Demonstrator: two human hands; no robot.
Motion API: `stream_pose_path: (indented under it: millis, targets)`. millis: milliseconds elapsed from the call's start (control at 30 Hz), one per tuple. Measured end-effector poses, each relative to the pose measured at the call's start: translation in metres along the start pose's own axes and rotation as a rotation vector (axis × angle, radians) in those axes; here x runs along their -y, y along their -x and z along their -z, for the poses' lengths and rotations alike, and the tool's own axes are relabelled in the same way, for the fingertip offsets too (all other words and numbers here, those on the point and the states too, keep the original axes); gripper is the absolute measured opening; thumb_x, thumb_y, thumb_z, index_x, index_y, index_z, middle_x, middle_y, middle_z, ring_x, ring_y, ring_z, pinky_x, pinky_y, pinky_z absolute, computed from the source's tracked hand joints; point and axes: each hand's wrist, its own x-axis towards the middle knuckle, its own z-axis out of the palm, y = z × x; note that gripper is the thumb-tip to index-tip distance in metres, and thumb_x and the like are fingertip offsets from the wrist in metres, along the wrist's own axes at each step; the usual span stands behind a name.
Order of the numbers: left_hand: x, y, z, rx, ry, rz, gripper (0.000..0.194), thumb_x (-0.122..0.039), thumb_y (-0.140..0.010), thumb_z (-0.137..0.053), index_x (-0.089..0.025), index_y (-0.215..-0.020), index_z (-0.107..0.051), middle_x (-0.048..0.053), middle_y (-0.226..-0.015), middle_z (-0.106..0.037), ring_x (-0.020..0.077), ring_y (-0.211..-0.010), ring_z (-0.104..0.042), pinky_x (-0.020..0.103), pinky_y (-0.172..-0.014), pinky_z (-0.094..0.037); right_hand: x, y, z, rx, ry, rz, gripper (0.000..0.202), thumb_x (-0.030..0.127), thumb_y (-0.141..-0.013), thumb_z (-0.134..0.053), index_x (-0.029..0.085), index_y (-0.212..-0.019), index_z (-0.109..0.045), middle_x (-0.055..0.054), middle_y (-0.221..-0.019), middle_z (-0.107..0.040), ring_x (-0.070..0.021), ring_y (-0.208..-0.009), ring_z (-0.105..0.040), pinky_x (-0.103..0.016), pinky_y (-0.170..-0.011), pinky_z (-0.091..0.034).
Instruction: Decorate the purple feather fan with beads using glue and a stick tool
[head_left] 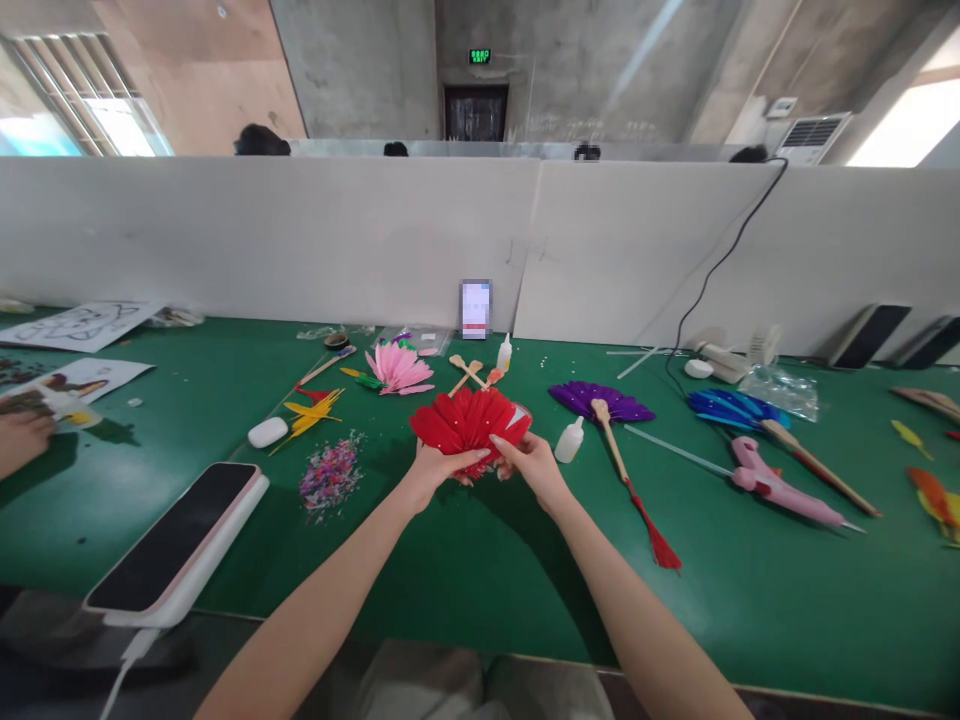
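Observation:
A red feather fan [466, 425] with small white dots is held up over the green table, its feathers spread upward. My left hand [436, 470] grips its lower left side, thumb across the front. On the lower right, my right hand [529, 462] is closed on it, with the thumb on the feathers. A pale patch shows at the fan's right edge. Just right of the hands stands a white squeeze bottle [570, 440], and behind the fan are crossed wooden sticks [469, 370] and another bottle [504, 353]. The fingers behind the fan are mostly hidden.
A purple fan [602, 402], a blue fan [739, 408] and a pink glue gun [784, 485] lie right. Pink feathers [399, 368], colourful bits [331, 476] and a large phone [180, 535] are left. Another person's hand [26, 435] is far left. A white partition [337, 245] borders the table.

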Motion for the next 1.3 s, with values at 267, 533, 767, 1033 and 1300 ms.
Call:
stream_pose_path:
  millis: [267,533,767,1033,1300]
  targets:
    - [0.0,-0.003,0.001,-0.014,0.191,0.006,0.051,-0.035,-0.066,-0.074,-0.012,-0.108,-0.058,0.011,-0.09,-0.069,0.0158,-0.068,-0.066,0.021,-0.051,-0.05,0.002,-0.015,-0.005,0.013,0.074,0.0,0.04,0.051,-0.062,-0.071,0.014,-0.061,-0.057,0.0,-0.044,-0.059,-0.0087,-0.033,-0.051,-0.02,-0.034,-0.041]
    - [-0.002,-0.014,0.024,-0.038,0.21,0.066,0.033,-0.03,-0.067,-0.073,-0.009,-0.092,-0.066,0.01,-0.079,-0.071,0.0136,-0.067,-0.066,0.016,-0.054,-0.049,0.012,-0.043,-0.026,0.128,0.135,0.008,0.046,0.06,-0.062,-0.066,0.017,-0.056,-0.051,0.001,-0.042,-0.058,-0.0081,-0.031,-0.049,-0.019,-0.033,-0.04]
    - [-0.006,-0.022,0.033,-0.112,0.173,0.063,0.033,-0.031,-0.067,-0.072,-0.009,-0.091,-0.067,0.01,-0.08,-0.071,0.0144,-0.069,-0.067,0.016,-0.052,-0.049,0.019,-0.06,-0.023,0.196,0.28,-0.012,0.051,0.067,-0.068,-0.055,0.018,-0.057,-0.053,-0.004,-0.048,-0.063,-0.0113,-0.035,-0.054,-0.022,-0.037,-0.044]
    - [-0.012,-0.042,0.026,-0.231,0.014,-0.018,0.036,-0.035,-0.067,-0.071,-0.005,-0.086,-0.067,0.015,-0.083,-0.071,0.02,-0.072,-0.068,0.02,-0.051,-0.052,0.017,-0.074,0.012,-0.171,0.654,0.08,0.03,0.04,-0.076,-0.061,0.02,-0.056,-0.054,-0.004,-0.053,-0.061,-0.0155,-0.051,-0.058,-0.023,-0.045,-0.038]
    - [-0.001,-0.041,0.025,-0.07,-0.1,-0.045,0.036,-0.036,-0.068,-0.069,-0.005,-0.087,-0.066,0.015,-0.079,-0.071,0.0236,-0.069,-0.068,0.022,-0.041,-0.048,0.03,-0.071,0.011,-0.299,0.813,0.173,0.028,0.043,-0.083,-0.052,0.019,-0.094,-0.062,-0.008,-0.073,-0.064,-0.0223,-0.072,-0.061,-0.031,-0.062,-0.042]
